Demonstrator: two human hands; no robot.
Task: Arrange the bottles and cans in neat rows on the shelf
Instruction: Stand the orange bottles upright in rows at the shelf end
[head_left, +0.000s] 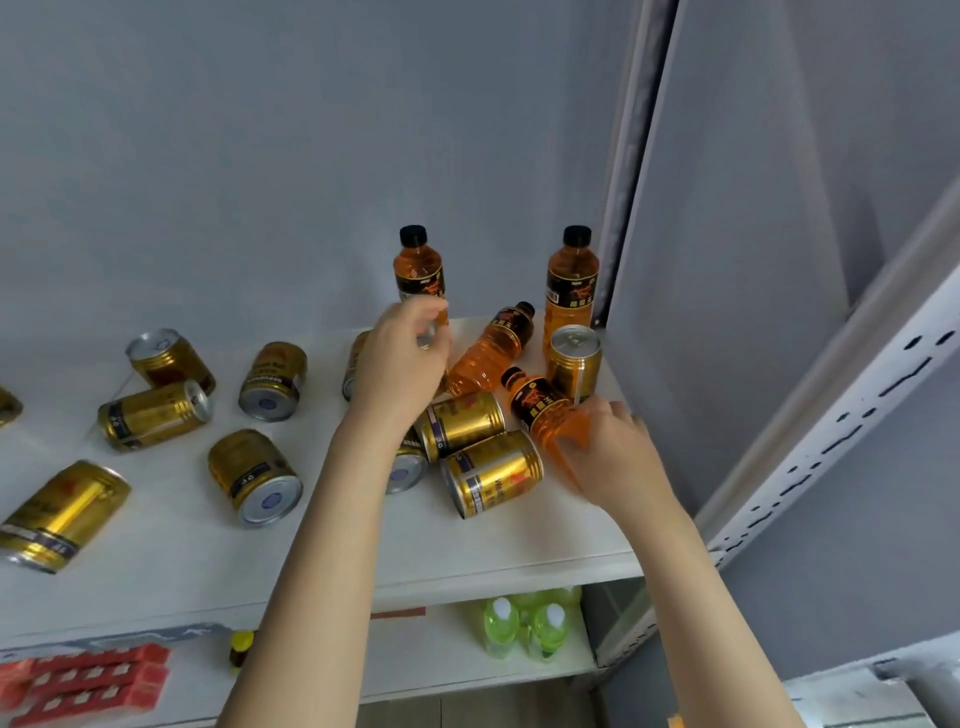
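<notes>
A white shelf (171, 566) carries several gold cans lying on their sides, such as one at the left (156, 413) and one in front (493, 473). One gold can (574, 361) stands upright at the right. Two orange bottles with black caps stand at the back, one in the middle (418, 270) and one on the right (571, 286). A third orange bottle (493, 348) lies between them. My right hand (615, 452) grips the base of a fourth lying orange bottle (537, 408). My left hand (400, 358) curls round a mostly hidden can whose silver rim (428, 332) shows between the fingers.
A grey wall backs the shelf and a side panel (727, 260) closes it on the right. A perforated metal upright (841, 410) slants at the right. The lower shelf holds green bottles (524, 623), red packs (88, 680) and a small yellow-capped bottle (241, 647).
</notes>
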